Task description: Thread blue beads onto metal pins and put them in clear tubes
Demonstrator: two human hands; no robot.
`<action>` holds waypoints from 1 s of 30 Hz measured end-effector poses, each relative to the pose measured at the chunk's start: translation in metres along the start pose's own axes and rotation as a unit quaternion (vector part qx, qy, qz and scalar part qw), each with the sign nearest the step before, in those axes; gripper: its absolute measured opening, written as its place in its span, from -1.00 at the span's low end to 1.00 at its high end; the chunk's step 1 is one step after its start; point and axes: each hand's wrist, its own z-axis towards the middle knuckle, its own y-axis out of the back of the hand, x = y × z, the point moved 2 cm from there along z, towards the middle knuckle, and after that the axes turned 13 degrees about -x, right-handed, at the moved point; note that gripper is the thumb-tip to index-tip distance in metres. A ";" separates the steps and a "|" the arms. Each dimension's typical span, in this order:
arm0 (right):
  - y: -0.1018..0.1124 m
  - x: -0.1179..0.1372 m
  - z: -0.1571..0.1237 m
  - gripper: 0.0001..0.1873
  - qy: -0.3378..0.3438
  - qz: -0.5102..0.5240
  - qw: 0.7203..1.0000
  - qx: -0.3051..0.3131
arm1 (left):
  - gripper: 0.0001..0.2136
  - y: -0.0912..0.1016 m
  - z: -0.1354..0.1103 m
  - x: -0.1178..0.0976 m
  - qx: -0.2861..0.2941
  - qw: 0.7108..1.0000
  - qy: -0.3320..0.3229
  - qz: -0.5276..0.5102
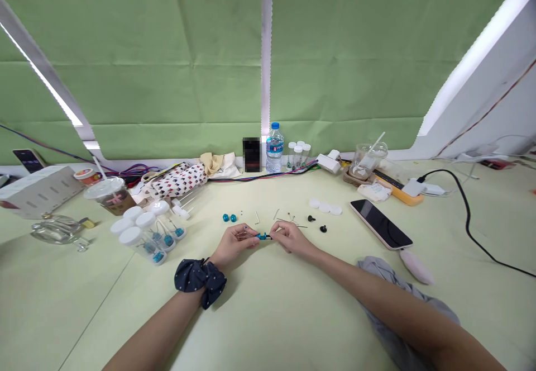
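My left hand (235,241) and my right hand (288,236) meet over the pale green table (268,315). Both pinch a small blue and black part (262,237) held between the fingertips. A dark dotted scrunchie (200,275) sits on my left wrist. Two small blue beads (229,217) lie just beyond my left hand. Thin metal pins (288,218) and two small black knobs (317,223) lie beyond my right hand.
Clear jars with white lids (144,231) lie at the left, loose white lids (325,207) and a phone (380,223) at the right. A water bottle (274,148), small vials (298,154), drink cup (109,193) and cables line the back. Grey cloth (383,273) lies under my right forearm.
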 end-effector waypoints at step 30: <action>0.000 0.003 -0.002 -0.80 0.008 0.005 1.000 0.004 | -0.73 0.000 0.000 0.000 -0.008 1.000 0.004 -0.003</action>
